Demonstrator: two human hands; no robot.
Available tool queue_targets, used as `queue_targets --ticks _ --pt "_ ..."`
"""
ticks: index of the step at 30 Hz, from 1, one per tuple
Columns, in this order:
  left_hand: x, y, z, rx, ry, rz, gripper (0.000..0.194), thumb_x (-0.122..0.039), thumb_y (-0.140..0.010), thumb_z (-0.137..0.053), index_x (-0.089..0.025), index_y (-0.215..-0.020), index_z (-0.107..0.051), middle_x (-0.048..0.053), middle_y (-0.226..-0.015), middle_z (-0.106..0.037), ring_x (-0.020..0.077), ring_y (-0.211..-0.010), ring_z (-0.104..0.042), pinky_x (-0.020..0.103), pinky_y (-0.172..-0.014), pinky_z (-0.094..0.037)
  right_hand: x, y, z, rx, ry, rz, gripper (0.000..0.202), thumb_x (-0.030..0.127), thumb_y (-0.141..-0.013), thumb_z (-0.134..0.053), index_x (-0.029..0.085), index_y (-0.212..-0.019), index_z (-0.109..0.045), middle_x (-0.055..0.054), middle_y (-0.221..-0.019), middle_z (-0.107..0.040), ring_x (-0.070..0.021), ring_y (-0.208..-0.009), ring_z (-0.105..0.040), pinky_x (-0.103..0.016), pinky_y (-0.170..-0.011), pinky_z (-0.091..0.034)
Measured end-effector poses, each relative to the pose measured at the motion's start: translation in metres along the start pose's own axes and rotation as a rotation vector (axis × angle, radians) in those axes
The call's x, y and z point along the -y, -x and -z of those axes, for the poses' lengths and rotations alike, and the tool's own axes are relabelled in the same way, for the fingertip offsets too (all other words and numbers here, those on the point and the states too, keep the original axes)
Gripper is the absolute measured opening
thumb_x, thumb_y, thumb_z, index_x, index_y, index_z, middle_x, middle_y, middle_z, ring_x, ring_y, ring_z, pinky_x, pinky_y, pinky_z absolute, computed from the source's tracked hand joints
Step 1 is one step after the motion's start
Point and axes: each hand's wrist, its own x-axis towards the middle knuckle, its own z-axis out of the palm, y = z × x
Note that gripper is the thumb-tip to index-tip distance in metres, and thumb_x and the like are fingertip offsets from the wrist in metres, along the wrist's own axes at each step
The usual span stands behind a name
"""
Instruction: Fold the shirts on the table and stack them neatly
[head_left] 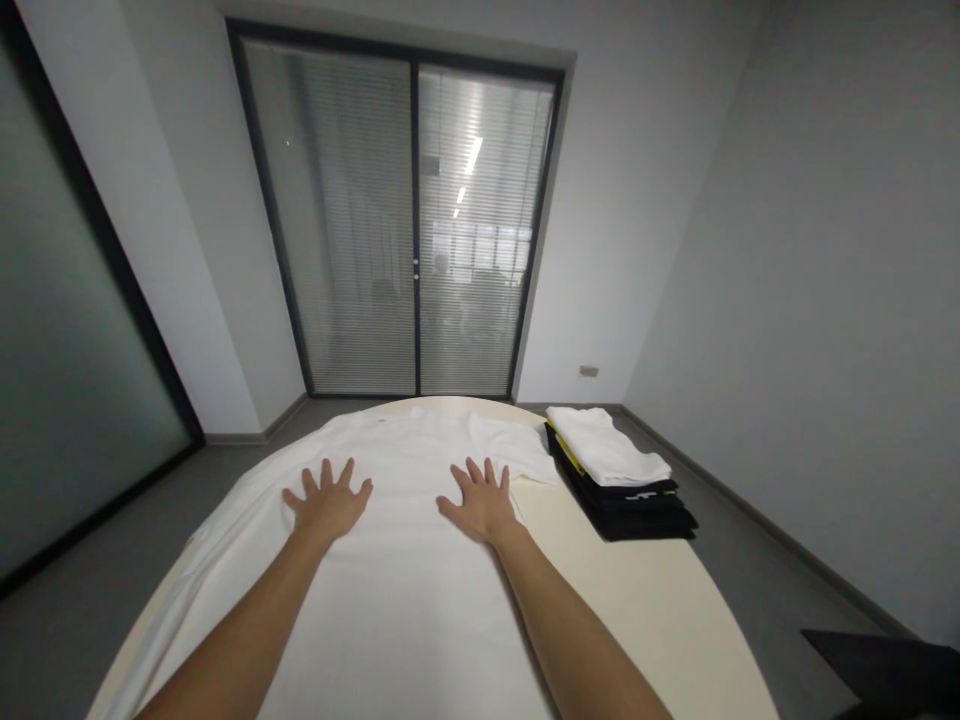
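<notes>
A white T-shirt (pixel 405 570) lies spread out over the table, its far end near the table's back edge and one sleeve reaching right toward a stack of clothes. My left hand (pixel 328 503) rests flat on the left part of the shirt, fingers spread. On the right part of the cloth, close to its side edge, my right hand (pixel 480 503) also lies flat with the fingers apart. Neither hand grips the fabric. My forearms cover parts of the shirt's near sides.
The stack of folded clothes stands at the table's right, a white folded garment (pixel 611 447) on top of black ones (pixel 637 515) with a yellow strip between. The pale round table (pixel 637 610) shows at right. A dark object (pixel 885 665) sits at lower right. Glass doors (pixel 416 220) stand beyond.
</notes>
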Motion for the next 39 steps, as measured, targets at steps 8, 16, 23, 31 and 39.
queue_targets --ticks 8,16,23,31,39 --pt "-0.053 0.011 0.009 -0.148 -0.071 -0.084 0.069 -0.045 -0.09 -0.044 -0.01 -0.149 -0.044 0.022 -0.159 -0.031 0.044 -0.144 -0.028 0.06 -0.116 -0.016 -0.002 0.002 -0.003 -0.085 -0.046 0.02 0.07 0.068 -0.091 -0.042 0.029 -0.149 -0.044 -0.008 -0.16 -0.033 -0.0368 -0.15 -0.016 -0.06 -0.118 0.001" --pt "-0.074 0.035 -0.021 -0.132 0.013 -0.313 0.064 -0.054 -0.094 -0.04 -0.025 -0.152 -0.041 0.014 -0.161 -0.031 0.0427 -0.147 -0.024 0.058 -0.116 -0.018 -0.022 -0.008 0.0 -0.277 -0.022 -0.189 0.059 0.046 -0.099 -0.036 0.017 -0.15 -0.042 -0.013 -0.155 -0.041 -0.0306 -0.143 -0.034 -0.044 -0.117 -0.021" --pt "-0.073 0.033 -0.012 -0.058 0.037 -0.32 0.068 -0.06 -0.094 -0.037 -0.027 -0.154 -0.037 0.012 -0.163 -0.026 0.0452 -0.149 -0.016 0.061 -0.117 -0.013 -0.041 -0.019 0.009 -0.156 0.06 -0.322 0.067 0.059 -0.094 -0.038 0.015 -0.144 -0.049 -0.016 -0.154 -0.041 -0.0393 -0.14 -0.033 -0.05 -0.111 -0.026" --pt "-0.073 0.033 -0.012 -0.061 0.035 -0.324 0.069 -0.06 -0.093 -0.038 -0.028 -0.153 -0.037 0.011 -0.163 -0.026 0.0447 -0.149 -0.015 0.061 -0.117 -0.012 -0.071 -0.039 0.03 -0.287 0.16 -0.62 0.069 0.052 -0.095 -0.041 0.006 -0.146 -0.042 -0.027 -0.143 -0.045 -0.039 -0.125 -0.047 -0.048 -0.097 -0.036" --pt "-0.074 0.032 -0.014 -0.071 0.016 -0.331 0.068 -0.059 -0.093 -0.038 -0.027 -0.153 -0.037 0.013 -0.163 -0.027 0.0454 -0.148 -0.016 0.062 -0.116 -0.012 -0.088 -0.038 0.028 -0.291 0.106 -0.623 0.045 0.046 -0.096 -0.044 0.021 -0.128 -0.064 -0.021 -0.126 -0.059 -0.0366 -0.119 -0.052 -0.046 -0.093 -0.038"
